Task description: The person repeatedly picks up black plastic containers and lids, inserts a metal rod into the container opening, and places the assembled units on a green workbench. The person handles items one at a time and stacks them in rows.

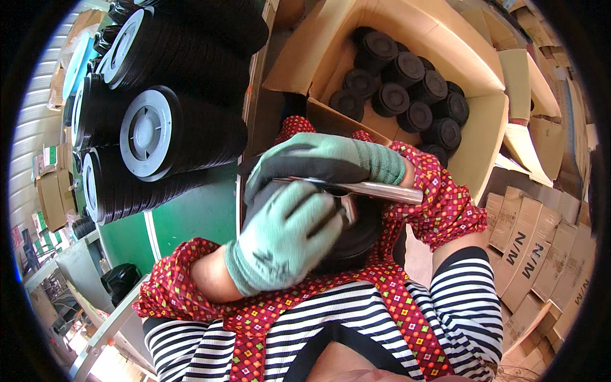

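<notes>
Metal bar sat wearer-side of the carton — probably stiff, slick, best held mid-length. Left hand and right hand curled beside it — contact partly hidden, couldn't tell what they pinched.

two hands, one metal bar

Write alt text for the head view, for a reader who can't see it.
A gloved left hand and right hand meet at a shiny metal bar, near a black round object. Beyond them, an open cardboard box holds many black cylinders; to the left are stacked black rolls with grey end discs.
</notes>
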`<action>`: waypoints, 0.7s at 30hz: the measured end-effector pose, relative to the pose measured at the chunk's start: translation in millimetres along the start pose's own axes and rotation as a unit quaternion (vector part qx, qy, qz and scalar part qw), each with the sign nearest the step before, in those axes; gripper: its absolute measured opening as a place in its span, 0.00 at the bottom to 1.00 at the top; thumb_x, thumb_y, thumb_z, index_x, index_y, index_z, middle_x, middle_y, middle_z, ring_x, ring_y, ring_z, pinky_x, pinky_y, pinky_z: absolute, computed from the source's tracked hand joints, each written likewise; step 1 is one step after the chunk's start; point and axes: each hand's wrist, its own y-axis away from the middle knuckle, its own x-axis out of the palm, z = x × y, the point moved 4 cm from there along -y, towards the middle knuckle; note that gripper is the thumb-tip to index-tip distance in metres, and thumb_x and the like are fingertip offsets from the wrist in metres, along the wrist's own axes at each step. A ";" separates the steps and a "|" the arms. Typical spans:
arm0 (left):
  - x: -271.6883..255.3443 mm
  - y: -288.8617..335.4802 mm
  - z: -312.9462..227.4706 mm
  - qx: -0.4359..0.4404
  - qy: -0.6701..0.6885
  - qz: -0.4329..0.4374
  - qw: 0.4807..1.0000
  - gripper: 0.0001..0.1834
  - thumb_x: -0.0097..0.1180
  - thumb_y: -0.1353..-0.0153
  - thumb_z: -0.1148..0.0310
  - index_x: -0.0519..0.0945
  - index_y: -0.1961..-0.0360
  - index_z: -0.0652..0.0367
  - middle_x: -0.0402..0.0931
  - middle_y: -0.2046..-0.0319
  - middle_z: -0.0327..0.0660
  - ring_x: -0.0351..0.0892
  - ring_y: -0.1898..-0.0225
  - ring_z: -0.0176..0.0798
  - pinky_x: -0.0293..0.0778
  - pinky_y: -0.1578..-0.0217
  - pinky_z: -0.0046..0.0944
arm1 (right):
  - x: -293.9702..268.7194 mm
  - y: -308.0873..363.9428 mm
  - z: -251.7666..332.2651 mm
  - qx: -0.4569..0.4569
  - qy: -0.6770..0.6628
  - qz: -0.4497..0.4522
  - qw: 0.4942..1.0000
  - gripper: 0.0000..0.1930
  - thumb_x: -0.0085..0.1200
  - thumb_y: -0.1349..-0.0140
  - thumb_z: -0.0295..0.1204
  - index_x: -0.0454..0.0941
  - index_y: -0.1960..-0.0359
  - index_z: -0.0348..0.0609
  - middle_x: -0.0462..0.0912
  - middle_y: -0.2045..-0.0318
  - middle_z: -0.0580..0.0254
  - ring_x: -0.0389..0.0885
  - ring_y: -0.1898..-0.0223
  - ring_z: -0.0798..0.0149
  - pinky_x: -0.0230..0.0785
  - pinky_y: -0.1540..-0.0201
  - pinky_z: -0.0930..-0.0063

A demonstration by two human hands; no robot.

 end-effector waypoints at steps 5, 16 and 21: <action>-6.6 -49.7 -28.4 0.061 0.045 -0.070 0.995 0.26 0.67 0.54 0.65 0.87 0.50 0.60 0.80 0.53 0.48 0.80 0.52 0.54 0.80 0.53 0.50 | 0.5 -20.9 -5.5 0.193 -0.032 0.134 0.972 0.19 0.60 0.32 0.40 0.85 0.53 0.33 0.87 0.58 0.53 0.82 0.54 0.68 0.76 0.52 0.65; 65.7 -85.5 -30.1 0.024 0.070 0.165 0.983 0.15 0.57 0.34 0.56 0.82 0.57 0.57 0.81 0.64 0.42 0.84 0.64 0.44 0.79 0.64 0.42 | 1.6 11.8 -17.9 -0.146 0.085 0.011 0.986 0.17 0.61 0.37 0.33 0.79 0.52 0.33 0.80 0.63 0.52 0.78 0.62 0.56 0.71 0.57 0.58; 46.9 -63.6 -29.7 0.110 0.192 0.055 0.974 0.20 0.60 0.41 0.56 0.84 0.54 0.59 0.79 0.68 0.37 0.80 0.69 0.40 0.76 0.69 0.41 | 5.9 14.2 -25.7 -0.241 0.110 -0.065 0.962 0.17 0.61 0.39 0.30 0.77 0.51 0.32 0.77 0.66 0.51 0.76 0.66 0.50 0.69 0.60 0.54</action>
